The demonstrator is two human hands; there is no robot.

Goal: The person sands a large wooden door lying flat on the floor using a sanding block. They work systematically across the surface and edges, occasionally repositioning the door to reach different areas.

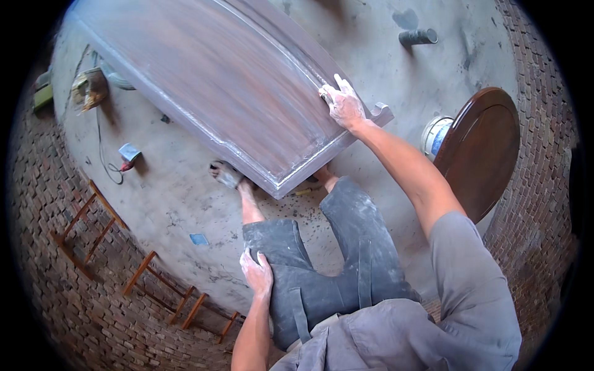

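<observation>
Right hand presses flat, fingers spread, on the dusty wooden panel near its lower edge, grasping nothing. Left hand rests open on the knee below the panel. A round tabletop leans right of the panel.

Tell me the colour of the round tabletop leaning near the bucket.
The round tabletop is a dark, glossy reddish brown; the head view shows it at the right.

The person wears a loose grey short-sleeved shirt and dark grey shorts smeared with pale dust, a belt loop showing near the waist. Both hands, left and right, are bare and dust-coated. A dusty sandal covers the left foot.
</observation>
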